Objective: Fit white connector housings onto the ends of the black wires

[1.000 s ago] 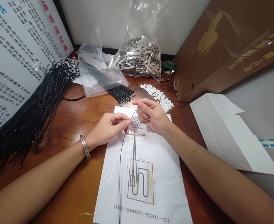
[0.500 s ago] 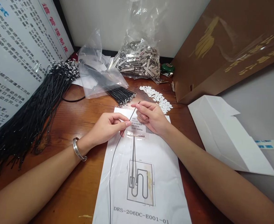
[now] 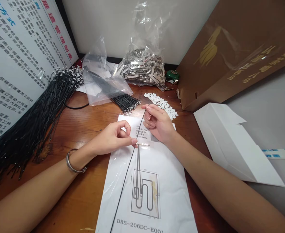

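A thin black wire [image 3: 124,181] runs from my right hand down past my left hand and out of view at the bottom. My right hand [image 3: 158,122] pinches its upper end between thumb and fingers. Lower down, the thumb and a finger of my left hand [image 3: 116,137] close on the same wire. Under both hands lies a white printed sheet [image 3: 171,181] with a line drawing and the text DRS-206DC-E001. Just beyond the right hand, many small white pieces [image 3: 164,105] are spread on the wooden table [image 3: 84,129].
A big bundle of black wires [image 3: 35,129] lies at the left. Farther back are bagged black wires [image 3: 125,101], a clear bag of metal pieces [image 3: 144,69] and a green object [image 3: 172,77]. At the right stand a brown box [image 3: 220,58] and a folded white card [image 3: 232,142].
My left hand has slid down along the wire, away from the right hand. The wire now runs straighter. My right hand has shifted slightly.
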`<state>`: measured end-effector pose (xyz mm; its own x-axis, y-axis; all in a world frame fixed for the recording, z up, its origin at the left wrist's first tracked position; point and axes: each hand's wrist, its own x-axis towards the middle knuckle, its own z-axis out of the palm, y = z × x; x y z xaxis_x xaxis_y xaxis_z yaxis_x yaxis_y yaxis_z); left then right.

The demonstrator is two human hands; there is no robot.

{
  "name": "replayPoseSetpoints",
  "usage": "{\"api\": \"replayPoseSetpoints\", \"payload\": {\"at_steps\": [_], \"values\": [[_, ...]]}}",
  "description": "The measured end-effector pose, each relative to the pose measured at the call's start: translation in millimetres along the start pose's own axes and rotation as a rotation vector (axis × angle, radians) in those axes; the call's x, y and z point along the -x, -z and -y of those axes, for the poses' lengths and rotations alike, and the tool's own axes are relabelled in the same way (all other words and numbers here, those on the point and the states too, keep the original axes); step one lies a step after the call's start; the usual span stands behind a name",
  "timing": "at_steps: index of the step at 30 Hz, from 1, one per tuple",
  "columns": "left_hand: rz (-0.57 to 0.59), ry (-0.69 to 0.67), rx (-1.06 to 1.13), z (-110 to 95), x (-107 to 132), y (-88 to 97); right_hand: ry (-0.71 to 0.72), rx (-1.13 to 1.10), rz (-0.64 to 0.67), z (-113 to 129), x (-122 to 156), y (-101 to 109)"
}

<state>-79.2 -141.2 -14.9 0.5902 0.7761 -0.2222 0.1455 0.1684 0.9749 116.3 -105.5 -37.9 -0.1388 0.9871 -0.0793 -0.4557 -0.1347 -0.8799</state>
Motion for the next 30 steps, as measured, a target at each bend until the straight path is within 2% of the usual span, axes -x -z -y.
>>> {"api": "replayPoseSetpoints", "payload": {"at_steps": [4,8,15,20,25,28,30], "values": [[0.024,-0.014,0.023,1,-1,0.6,0.008,0.038,-0.024,-2,1,-2],[0.066,-0.052,-0.003,-1,0,2.6,0.012,0.09,0.025,-2,3,-3],[-0.206,-0.085,-0.09,9,-4,-5.0,0.03,0.185,0.192,-6,4,2],[-0.17,-0.08,-0.177,7,-5,-7.2,0.058,0.304,0.241,-6,6,2],[-0.177,-0.053,-0.18,4,-3,-7.3,0.048,0.304,0.23,-6,6,2],[-0.195,-0.113,-0.163,6,-4,-7.0,0.085,0.343,0.244,-5,7,0],[-0.233,-0.196,-0.14,7,-6,-6.6,0.162,0.431,0.249,-4,10,-2]]}}
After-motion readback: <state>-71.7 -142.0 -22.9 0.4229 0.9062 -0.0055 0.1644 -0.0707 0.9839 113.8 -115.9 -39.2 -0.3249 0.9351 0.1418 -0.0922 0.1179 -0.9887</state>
